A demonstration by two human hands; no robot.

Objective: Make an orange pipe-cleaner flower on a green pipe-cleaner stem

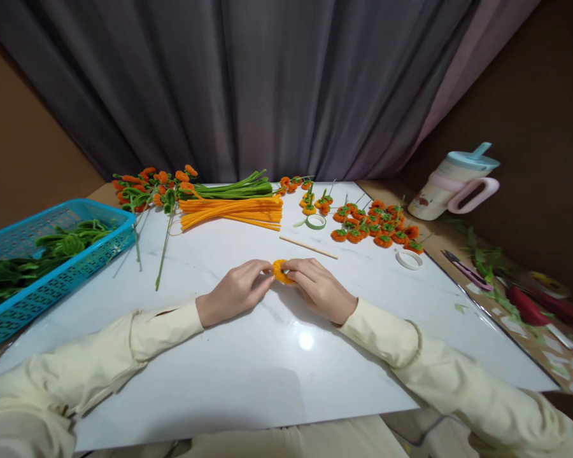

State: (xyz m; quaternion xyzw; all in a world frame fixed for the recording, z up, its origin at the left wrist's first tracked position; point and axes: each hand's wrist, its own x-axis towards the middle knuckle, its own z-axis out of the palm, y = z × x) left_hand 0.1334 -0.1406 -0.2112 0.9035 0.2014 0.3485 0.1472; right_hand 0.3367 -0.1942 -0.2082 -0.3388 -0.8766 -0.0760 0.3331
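A small yellow-orange ring of fuzzy pipe cleaner is held between my two hands over the middle of the white board. My left hand pinches its left edge with thumb and fingers. On the other side, my right hand has its fingertips closed on the ring's right edge. Beyond my hands lies a thin wooden stick. Further back is a bundle of orange pipe cleaners, with green pipe cleaners behind it.
Orange pipe-cleaner flowers cluster at the right back, near tape rolls. Stemmed orange flowers lie at the left back. A blue basket holds green leaves. A tumbler, pliers and scraps line the right edge.
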